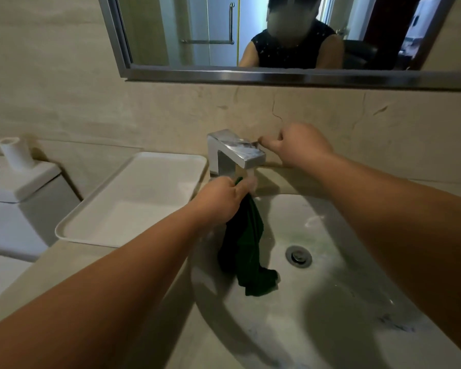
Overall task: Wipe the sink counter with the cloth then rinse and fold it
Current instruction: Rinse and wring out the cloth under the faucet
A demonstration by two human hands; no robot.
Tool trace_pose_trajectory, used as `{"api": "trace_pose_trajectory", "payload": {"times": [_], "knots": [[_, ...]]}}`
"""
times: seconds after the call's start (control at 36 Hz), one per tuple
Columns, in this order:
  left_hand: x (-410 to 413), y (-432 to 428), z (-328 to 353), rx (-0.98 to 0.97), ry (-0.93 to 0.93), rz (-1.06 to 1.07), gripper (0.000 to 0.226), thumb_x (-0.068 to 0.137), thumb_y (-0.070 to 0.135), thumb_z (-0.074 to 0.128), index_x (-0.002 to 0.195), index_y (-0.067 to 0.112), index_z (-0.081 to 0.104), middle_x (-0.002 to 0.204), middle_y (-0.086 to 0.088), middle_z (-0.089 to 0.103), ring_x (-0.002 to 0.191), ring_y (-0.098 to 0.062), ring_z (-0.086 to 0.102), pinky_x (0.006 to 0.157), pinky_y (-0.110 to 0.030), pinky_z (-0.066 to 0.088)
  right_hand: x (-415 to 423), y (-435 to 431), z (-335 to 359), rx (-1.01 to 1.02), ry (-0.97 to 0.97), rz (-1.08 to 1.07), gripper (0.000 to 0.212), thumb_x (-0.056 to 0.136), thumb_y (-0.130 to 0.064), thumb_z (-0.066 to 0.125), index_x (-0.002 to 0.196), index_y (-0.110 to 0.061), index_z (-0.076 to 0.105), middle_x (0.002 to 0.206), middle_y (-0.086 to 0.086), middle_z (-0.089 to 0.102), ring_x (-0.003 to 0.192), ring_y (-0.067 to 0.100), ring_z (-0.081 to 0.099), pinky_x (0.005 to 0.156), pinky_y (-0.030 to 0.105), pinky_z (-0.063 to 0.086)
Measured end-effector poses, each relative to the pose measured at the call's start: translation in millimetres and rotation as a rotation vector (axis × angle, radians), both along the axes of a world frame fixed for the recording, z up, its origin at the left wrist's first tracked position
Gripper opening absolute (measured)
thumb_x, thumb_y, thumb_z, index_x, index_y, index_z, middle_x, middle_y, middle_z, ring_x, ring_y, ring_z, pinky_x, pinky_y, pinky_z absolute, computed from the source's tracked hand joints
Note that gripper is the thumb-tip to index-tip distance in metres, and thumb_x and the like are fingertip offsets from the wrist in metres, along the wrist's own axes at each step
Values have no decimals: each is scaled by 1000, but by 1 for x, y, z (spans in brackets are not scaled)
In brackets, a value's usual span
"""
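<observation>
My left hand grips the top of a dark green cloth right under the spout of the square chrome faucet. The cloth hangs down into the white oval sink basin, its lower end resting on the basin wall left of the drain. Water seems to run from the spout onto the cloth's top and my fingers. My right hand is at the faucet's right side, fingers curled, thumb and forefinger touching the lever's edge. The beige counter surrounds the basin.
A white rectangular tray lies on the counter left of the faucet. A toilet cistern with a white roll on it stands at far left. A steel-framed mirror hangs on the wall above, reflecting a person.
</observation>
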State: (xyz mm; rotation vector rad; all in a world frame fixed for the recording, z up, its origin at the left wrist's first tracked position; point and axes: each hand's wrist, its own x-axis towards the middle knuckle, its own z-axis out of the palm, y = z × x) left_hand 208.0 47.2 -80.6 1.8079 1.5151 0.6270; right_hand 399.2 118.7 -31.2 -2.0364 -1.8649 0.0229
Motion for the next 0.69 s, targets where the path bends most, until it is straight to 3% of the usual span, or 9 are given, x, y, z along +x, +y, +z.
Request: {"api": "trace_pose_trajectory", "payload": {"times": [0.06, 0.14, 0.22, 0.31, 0.36, 0.42, 0.5, 0.61, 0.69], "knots": [[4, 4, 1, -52, -47, 17, 51, 106, 54, 48, 106, 9, 72, 102, -16, 72, 94, -31, 70, 87, -46, 58, 5, -8, -1, -22, 64, 17, 62, 95, -69, 46, 74, -14, 66, 74, 10, 67, 71, 30, 62, 57, 36, 41], [15, 14, 5, -96, -48, 58, 43, 108, 47, 50, 108, 9, 71, 103, -15, 72, 90, -28, 68, 84, -44, 57, 13, -26, -12, -162, 206, 151, 47, 100, -49, 52, 83, -11, 72, 77, 8, 75, 75, 32, 72, 71, 39, 58], [23, 19, 10, -143, -154, 49, 32, 104, 44, 59, 102, 15, 72, 99, -12, 72, 91, -26, 69, 80, -39, 57, 15, -50, -26, -303, 396, 266, 26, 98, -24, 60, 90, -3, 74, 79, 14, 77, 71, 29, 72, 69, 36, 57], [22, 21, 9, -170, -324, -63, 16, 99, 32, 70, 113, 24, 71, 105, 1, 75, 99, -16, 70, 76, -29, 55, 14, -68, -35, -404, 624, 331, 17, 97, -19, 66, 106, -8, 74, 91, 10, 74, 81, 20, 69, 76, 36, 57], [18, 24, 5, -244, -438, -90, 27, 93, 21, 75, 120, 20, 73, 113, -5, 78, 109, -26, 72, 93, -42, 59, 13, -72, -41, -400, 703, 333, 20, 96, -21, 70, 111, -9, 72, 98, 11, 74, 83, 17, 69, 79, 36, 58], [15, 23, 4, -304, -538, -102, 30, 90, 10, 75, 120, 11, 74, 114, -12, 79, 110, -33, 74, 94, -47, 60, 11, -73, -47, -354, 774, 290, 22, 95, -22, 73, 112, -9, 70, 97, 11, 74, 77, 14, 71, 74, 33, 59], [10, 18, 4, -339, -625, -54, 29, 90, -3, 67, 118, 2, 73, 113, -19, 78, 102, -36, 76, 78, -38, 65, 8, -74, -54, -305, 818, 248, 9, 96, -13, 71, 103, -8, 69, 85, 11, 73, 69, 15, 70, 67, 31, 57], [-2, 13, 3, -370, -650, -33, 27, 91, -8, 63, 114, 3, 73, 109, -23, 78, 99, -37, 76, 79, -40, 62, 4, -73, -57, -221, 802, 218, 10, 91, -2, 65, 87, -10, 69, 75, 12, 71, 72, 22, 68, 72, 40, 56], [-10, 8, 7, -400, -633, -81, 35, 90, -12, 58, 114, 7, 73, 113, -22, 77, 109, -40, 72, 89, -45, 58, 1, -72, -54, -219, 773, 221, 22, 88, -15, 74, 110, -19, 70, 97, 8, 76, 86, 21, 70, 78, 39, 57]]}}
